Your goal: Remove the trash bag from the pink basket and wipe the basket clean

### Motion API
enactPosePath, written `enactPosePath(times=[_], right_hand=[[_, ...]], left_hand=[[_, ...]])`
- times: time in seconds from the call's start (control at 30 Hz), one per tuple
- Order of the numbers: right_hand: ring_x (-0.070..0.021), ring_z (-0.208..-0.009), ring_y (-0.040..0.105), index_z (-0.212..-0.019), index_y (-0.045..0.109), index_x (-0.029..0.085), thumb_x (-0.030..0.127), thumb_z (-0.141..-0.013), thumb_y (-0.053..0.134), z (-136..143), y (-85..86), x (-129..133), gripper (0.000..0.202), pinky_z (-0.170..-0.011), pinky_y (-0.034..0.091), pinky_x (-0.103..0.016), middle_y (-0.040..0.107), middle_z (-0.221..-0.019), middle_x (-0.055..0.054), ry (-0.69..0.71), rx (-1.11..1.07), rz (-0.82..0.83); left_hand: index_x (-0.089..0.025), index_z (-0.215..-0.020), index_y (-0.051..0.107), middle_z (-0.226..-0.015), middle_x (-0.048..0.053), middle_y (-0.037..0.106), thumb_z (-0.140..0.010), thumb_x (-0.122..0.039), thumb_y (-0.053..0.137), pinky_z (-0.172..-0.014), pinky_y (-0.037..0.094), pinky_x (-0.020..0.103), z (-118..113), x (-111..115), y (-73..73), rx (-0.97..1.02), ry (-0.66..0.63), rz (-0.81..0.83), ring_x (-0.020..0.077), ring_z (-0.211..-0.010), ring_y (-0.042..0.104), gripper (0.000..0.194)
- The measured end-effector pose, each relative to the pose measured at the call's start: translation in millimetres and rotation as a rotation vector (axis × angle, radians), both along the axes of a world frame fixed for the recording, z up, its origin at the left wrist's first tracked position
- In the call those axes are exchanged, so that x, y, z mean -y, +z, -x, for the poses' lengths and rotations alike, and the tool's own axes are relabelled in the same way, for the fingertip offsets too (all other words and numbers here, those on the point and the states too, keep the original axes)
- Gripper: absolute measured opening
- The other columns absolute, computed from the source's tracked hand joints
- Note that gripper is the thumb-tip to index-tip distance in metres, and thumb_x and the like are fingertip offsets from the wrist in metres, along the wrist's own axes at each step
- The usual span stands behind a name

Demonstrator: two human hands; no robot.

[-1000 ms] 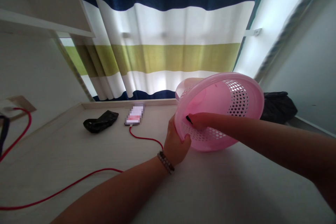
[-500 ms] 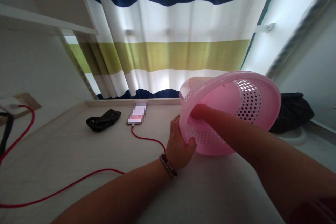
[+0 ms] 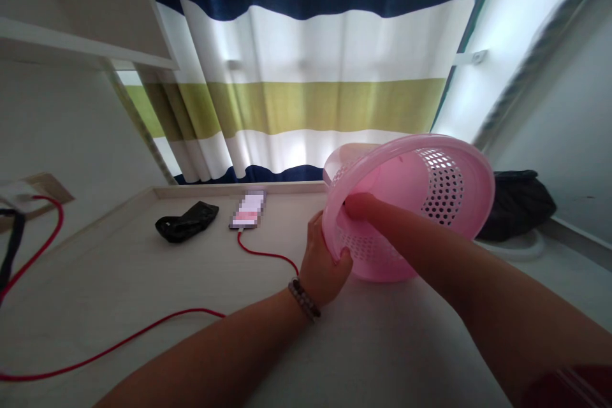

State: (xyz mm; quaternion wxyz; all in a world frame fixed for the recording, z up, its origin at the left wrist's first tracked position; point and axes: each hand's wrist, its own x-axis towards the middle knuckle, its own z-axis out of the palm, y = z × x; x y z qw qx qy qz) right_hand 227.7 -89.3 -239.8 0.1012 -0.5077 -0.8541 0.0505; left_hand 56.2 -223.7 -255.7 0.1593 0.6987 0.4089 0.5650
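Note:
A pink plastic basket [image 3: 406,178] with rows of holes lies tilted on its side, its mouth facing me and to the right. My left hand [image 3: 325,268], with a beaded bracelet on the wrist, grips the rim at its lower left, thumb on the near side. My right hand [image 3: 361,207] reaches inside the basket against the left part of its wall. The fingers of that hand are hidden, so whatever they hold does not show.
A phone [image 3: 248,209] on a red cable and a black pouch [image 3: 187,222] lie left on the pale tabletop [image 3: 201,274]. Right of the basket sits a black bag [image 3: 519,204]. Striped curtains [image 3: 306,102] hang behind; a shelf [image 3: 86,44] juts out upper left.
The view has shifted slightly, so the basket and black bag appear a little further left. Both hands keep nearly the same place on the basket.

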Motion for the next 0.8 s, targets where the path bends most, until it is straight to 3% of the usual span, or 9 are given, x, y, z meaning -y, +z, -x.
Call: enactPosePath(times=[0.23, 0.37, 0.5, 0.63, 0.8], right_hand=[[-0.0249, -0.098, 0.062, -0.107, 0.065, 0.019, 0.024, -0.076, 0.065, 14.7, 12.2, -2.2, 0.032, -0.091, 0.048, -0.034, 0.069, -0.103, -0.007, 0.111, 0.282, 0.124], [-0.0252, -0.094, 0.064, -0.096, 0.068, 0.014, 0.019, -0.073, 0.066, 14.3, 9.5, 2.8, 0.024, -0.09, 0.048, -0.034, 0.069, -0.1, -0.012, 0.216, 0.425, 0.157], [-0.0219, -0.091, 0.064, -0.098, 0.067, 0.017, 0.02, -0.081, 0.06, 14.0, 10.3, -6.8, 0.019, -0.087, 0.049, -0.031, 0.07, -0.095, -0.009, 0.17, 0.355, 0.203], [-0.0226, -0.096, 0.063, -0.101, 0.067, 0.017, 0.017, -0.078, 0.063, 18.0, 13.3, -19.0, 0.023, -0.089, 0.048, -0.031, 0.07, -0.102, -0.008, 0.047, 0.257, 0.161], [-0.0208, -0.103, 0.061, -0.125, 0.057, 0.022, 0.024, -0.091, 0.046, 11.5, 11.2, -12.4, 0.036, -0.091, 0.046, -0.032, 0.067, -0.112, -0.005, 0.018, 0.097, 0.058]], left_hand=[[-0.021, -0.138, 0.025, -0.133, 0.013, 0.041, -0.069, -0.01, 0.059, -0.107, 0.037, 0.047, -0.6, 0.8, -2.3, 0.043, -0.007, 0.037, 0.0289, -0.125, 0.043, 0.078], [-0.02, -0.138, 0.026, -0.134, 0.013, 0.041, -0.068, -0.009, 0.059, -0.107, 0.036, 0.047, 0.0, 0.8, -2.4, 0.054, -0.02, 0.033, 0.029, -0.126, 0.042, 0.078], [-0.02, -0.139, 0.026, -0.134, 0.013, 0.041, -0.068, -0.01, 0.06, -0.106, 0.037, 0.047, -0.4, -0.1, -2.6, 0.057, -0.015, 0.026, 0.0288, -0.125, 0.043, 0.079], [-0.02, -0.139, 0.026, -0.134, 0.013, 0.041, -0.068, -0.01, 0.06, -0.107, 0.036, 0.048, -1.2, 0.3, -1.9, 0.062, -0.012, 0.024, 0.0284, -0.124, 0.043, 0.08], [-0.021, -0.14, 0.024, -0.135, 0.013, 0.04, -0.068, -0.01, 0.06, -0.106, 0.037, 0.049, -1.2, 0.2, -1.6, 0.045, -0.012, 0.04, 0.0295, -0.125, 0.041, 0.081]])
